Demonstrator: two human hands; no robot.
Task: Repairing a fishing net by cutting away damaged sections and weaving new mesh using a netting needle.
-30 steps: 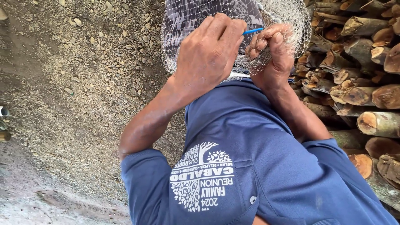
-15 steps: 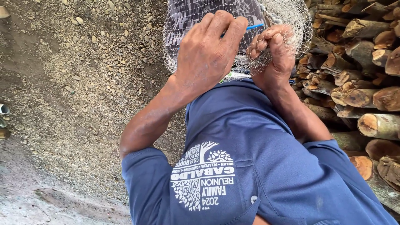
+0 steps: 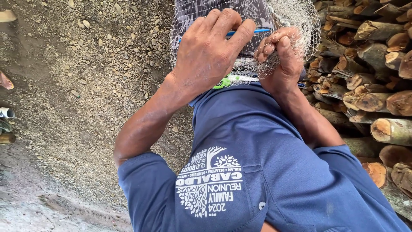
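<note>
Both hands stay put as before: left hand [image 3: 212,51] pinches the blue needle [image 3: 251,31], right hand [image 3: 281,53] remains clenched on bunched netting [image 3: 296,17].

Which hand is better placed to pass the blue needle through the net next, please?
Left, probably: the left hand pinches the needle against the net, while the right hand is closed on bunched mesh.
</note>
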